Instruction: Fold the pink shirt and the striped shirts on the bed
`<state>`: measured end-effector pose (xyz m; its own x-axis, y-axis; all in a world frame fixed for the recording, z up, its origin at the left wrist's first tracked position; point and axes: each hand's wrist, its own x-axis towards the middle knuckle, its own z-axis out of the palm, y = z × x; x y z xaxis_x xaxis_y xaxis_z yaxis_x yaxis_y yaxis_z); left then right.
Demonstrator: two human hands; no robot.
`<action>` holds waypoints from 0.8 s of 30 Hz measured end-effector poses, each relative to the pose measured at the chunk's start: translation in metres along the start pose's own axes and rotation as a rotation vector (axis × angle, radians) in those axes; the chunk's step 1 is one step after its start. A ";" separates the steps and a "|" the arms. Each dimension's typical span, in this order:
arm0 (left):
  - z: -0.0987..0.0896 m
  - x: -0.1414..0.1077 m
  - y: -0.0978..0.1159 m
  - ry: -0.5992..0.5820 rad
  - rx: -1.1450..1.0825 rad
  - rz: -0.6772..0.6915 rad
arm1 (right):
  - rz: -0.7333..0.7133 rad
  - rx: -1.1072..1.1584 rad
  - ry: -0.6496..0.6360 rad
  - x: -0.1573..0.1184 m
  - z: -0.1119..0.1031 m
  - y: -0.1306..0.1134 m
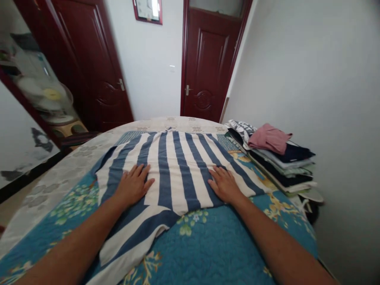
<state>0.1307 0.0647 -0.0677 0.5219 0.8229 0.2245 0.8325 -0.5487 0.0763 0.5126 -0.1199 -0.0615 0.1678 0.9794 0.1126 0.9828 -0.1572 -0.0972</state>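
Note:
A blue and white striped garment (175, 158) lies spread out over a teal floral cloth. One sleeve stretches toward the lower left, partly beneath my left forearm. My left hand (133, 185) rests flat on the left part of the stripes, fingers apart. On the right part lies my right hand (224, 183), palm down with its fingers spread. Neither hand grips the fabric. Small wrinkles run across the garment between and beyond the hands.
The teal floral cloth (216, 245) covers part of a table with a pale patterned tablecloth (47, 190). Stacked folded clothes (285, 166), a pink one (268, 137) on top, stand at the right edge near the wall. Dark red doors (210, 59) are behind.

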 end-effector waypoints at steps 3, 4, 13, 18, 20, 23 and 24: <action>0.004 -0.016 0.011 0.013 0.033 0.026 | 0.051 0.024 -0.023 0.001 -0.007 0.006; 0.003 -0.022 0.012 0.015 0.035 0.058 | 0.083 0.029 -0.030 0.002 -0.009 0.012; 0.004 -0.067 0.007 0.002 0.009 0.284 | 0.571 -0.043 0.056 -0.002 -0.026 0.088; -0.019 -0.053 0.009 -0.071 -0.092 0.343 | 0.643 -0.068 0.106 -0.004 -0.035 0.097; -0.033 -0.039 0.018 -0.115 -0.131 0.342 | 0.642 -0.055 0.080 -0.002 -0.038 0.096; -0.045 -0.016 0.043 -0.129 -0.161 0.347 | 0.586 -0.036 0.082 0.000 -0.044 0.088; -0.043 -0.010 0.053 -0.130 -0.170 0.355 | 0.545 -0.035 0.098 0.000 -0.046 0.083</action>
<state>0.1621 0.0212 -0.0237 0.7989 0.5843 0.1425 0.5599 -0.8091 0.1784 0.5980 -0.1384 -0.0243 0.6574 0.7392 0.1466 0.7536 -0.6435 -0.1343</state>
